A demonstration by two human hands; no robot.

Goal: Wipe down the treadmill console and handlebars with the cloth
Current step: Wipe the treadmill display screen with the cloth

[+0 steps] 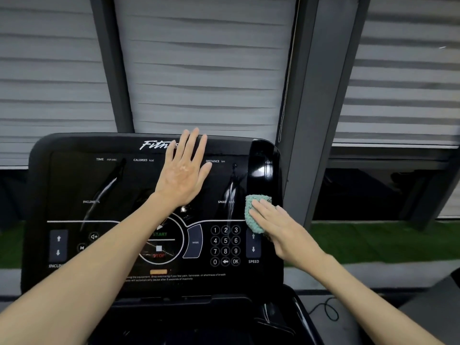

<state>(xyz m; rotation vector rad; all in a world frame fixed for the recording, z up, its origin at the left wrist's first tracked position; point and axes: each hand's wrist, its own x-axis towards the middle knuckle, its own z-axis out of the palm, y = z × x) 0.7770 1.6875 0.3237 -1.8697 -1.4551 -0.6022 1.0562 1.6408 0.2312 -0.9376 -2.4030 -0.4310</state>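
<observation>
The black treadmill console [74,175] fills the lower middle of the view, with printed labels, a number pad and START and STOP marks. My left hand [183,170] lies flat and open on the upper middle of the panel, fingers spread upward. My right hand [278,227] presses a crumpled teal cloth [254,212] against the console's right edge, just above the SPEED arrows. Only the cloth's upper left part shows past my fingers. No handlebars are clearly visible.
Grey window blinds [204,70] and dark frame posts [306,120] stand behind the console. Green turf [385,242] shows outside at the right. A black cable [326,310] loops on the surface at the lower right. A dark tray [199,317] sits below the console.
</observation>
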